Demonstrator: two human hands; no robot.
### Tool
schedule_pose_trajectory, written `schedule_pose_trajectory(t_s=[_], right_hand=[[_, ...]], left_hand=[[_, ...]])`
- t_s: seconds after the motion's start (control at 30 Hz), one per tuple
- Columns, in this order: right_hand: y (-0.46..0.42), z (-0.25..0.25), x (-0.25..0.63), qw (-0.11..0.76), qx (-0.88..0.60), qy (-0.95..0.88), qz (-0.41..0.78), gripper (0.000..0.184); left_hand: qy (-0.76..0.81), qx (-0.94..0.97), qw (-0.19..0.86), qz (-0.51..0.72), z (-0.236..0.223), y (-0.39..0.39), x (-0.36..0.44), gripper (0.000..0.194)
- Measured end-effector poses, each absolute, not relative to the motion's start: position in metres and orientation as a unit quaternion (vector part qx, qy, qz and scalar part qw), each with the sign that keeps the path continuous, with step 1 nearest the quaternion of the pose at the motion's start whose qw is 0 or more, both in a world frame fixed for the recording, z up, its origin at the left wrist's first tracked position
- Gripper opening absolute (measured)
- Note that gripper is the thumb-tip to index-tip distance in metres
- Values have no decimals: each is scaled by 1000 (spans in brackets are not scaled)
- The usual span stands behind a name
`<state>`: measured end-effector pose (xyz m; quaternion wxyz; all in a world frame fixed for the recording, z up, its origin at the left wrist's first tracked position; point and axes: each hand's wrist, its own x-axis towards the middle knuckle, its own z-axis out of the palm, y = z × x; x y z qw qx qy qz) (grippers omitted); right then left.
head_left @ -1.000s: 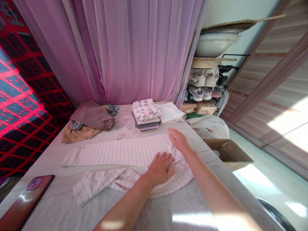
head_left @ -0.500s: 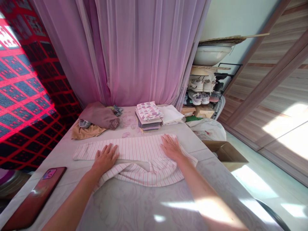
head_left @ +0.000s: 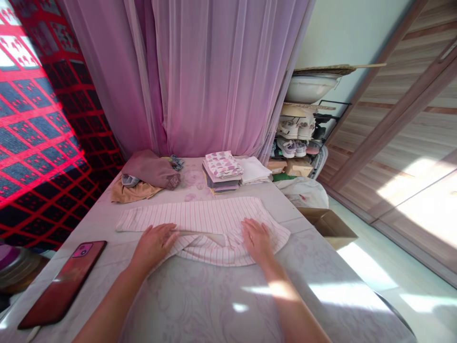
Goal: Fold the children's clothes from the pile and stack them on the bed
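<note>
A pair of white trousers with pink stripes (head_left: 207,214) lies spread across the table, its far leg straight and flat, its near leg bunched and curved. My left hand (head_left: 155,245) rests by the gap between the legs, over part of the near leg, fingers extended. On the right, my right hand (head_left: 256,238) lies palm down on the wide upper part of the trousers, its fingers stretched out. The fabric directly under both palms is hidden.
Behind the trousers stand a folded clothes stack (head_left: 221,171) and folded white cloth (head_left: 255,170). Crumpled clothes (head_left: 150,169) lie at the back left. A red phone (head_left: 64,286) lies at the left edge. A cardboard box (head_left: 326,226) sits beyond the table's right side.
My right hand has slid nearer to me over the trousers. My left hand has also moved slightly nearer, onto the near leg. The near leg's edge is drawn up less loosely.
</note>
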<state>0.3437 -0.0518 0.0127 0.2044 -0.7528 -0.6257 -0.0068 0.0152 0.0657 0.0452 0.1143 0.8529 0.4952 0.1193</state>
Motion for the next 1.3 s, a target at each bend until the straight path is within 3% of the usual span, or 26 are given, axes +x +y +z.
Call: schedule_pose_trajectory(t_s=[0.23, 0.4, 0.57, 0.7, 0.87, 1.03, 1.13, 1.23, 1.3], right_hand=[[-58, 6, 326, 203, -750, -630, -5, 35], [-64, 11, 341, 266, -753, -601, -34, 38], [-94, 13, 387, 285, -858, -408, -128, 46], [-113, 5, 412, 257, -912, -296, -117, 43], [-110, 10, 411, 294, -899, -312, -89, 31], [-108, 17, 410, 258, -922, -283, -60, 32], [-110, 21, 410, 280, -912, -292, -75, 43], [-113, 28, 402, 325, -840, -425, -87, 49], [-116, 32, 392, 307, -768, -561, -21, 45]], left_hand=[[456, 851, 127, 225, 15, 50, -11, 49], [450, 851, 127, 241, 19, 51, -8, 49], [470, 839, 120, 248, 17, 51, -7, 46], [464, 841, 127, 248, 18, 50, -8, 47], [437, 853, 144, 248, 26, 48, -8, 42], [421, 848, 193, 257, 28, 48, -8, 40], [417, 837, 235, 265, 29, 46, -8, 38], [420, 808, 302, 281, 36, 41, -7, 38], [432, 767, 370, 298, 45, 36, -3, 36]])
